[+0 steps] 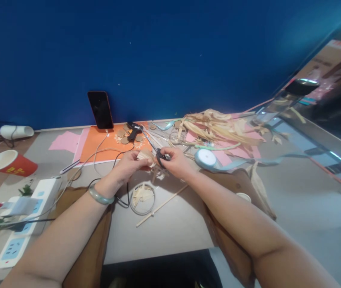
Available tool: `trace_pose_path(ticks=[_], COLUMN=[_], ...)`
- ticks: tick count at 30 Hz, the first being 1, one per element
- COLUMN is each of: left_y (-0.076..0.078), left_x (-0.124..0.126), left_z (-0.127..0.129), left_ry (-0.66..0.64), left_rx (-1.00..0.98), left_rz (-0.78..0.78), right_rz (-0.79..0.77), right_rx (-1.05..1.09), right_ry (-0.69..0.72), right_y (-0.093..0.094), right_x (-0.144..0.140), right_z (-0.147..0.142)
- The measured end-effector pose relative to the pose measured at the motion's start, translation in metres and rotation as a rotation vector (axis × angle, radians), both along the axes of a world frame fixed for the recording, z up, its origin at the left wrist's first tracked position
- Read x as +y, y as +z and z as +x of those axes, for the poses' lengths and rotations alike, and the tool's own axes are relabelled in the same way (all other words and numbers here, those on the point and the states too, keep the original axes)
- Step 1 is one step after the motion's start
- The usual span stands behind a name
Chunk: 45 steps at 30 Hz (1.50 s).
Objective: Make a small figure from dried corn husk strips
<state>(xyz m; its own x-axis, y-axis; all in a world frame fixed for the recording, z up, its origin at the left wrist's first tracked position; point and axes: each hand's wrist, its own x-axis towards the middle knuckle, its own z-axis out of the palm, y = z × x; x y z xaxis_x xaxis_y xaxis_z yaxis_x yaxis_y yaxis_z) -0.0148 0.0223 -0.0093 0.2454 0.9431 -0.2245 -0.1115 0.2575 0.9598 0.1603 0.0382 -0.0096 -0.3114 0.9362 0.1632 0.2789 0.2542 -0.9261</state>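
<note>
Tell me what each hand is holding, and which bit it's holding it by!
The right hand holds scissors by the black handles. The left hand pinches a pale, ridged piece by its lower part.

Looks like a craft workspace: glue gun (134, 131), ribbon spool (205, 158), pale dry strips (212, 126), power strip (14, 249) on one table (170, 240)

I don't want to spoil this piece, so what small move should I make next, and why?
Probably one small snip at the edge of the pale piece: your left hand grips it, your right hand holds the scissors close beside it, and scraps lie nearby.
</note>
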Motion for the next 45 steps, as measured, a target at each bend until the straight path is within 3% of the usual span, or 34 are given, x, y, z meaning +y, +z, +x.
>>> trace_pose_path(ticks=[18,25,30,45], left_y=[-0.004,-0.005,-0.006,-0.003], left_x=[0.002,0.0,0.001,0.0], left_z=[-0.005,0.004,0.005,0.002], left_ry=[-0.022,0.022,0.056,0.024], left_rx=[0.152,-0.055,-0.021,0.012], left_rz=[0.096,0.107,0.178,0.093], right_rz=[0.034,0.038,0.023,0.044], right_rx=[-0.009,-0.008,0.005,0.008], right_ry=[-0.035,-0.041,-0.016,-0.03], right_y=[-0.002,-0.005,-0.004,-0.004], right_x=[0.001,0.003,0.001,0.003], right_z=[0.001,0.0,-0.001,0.001])
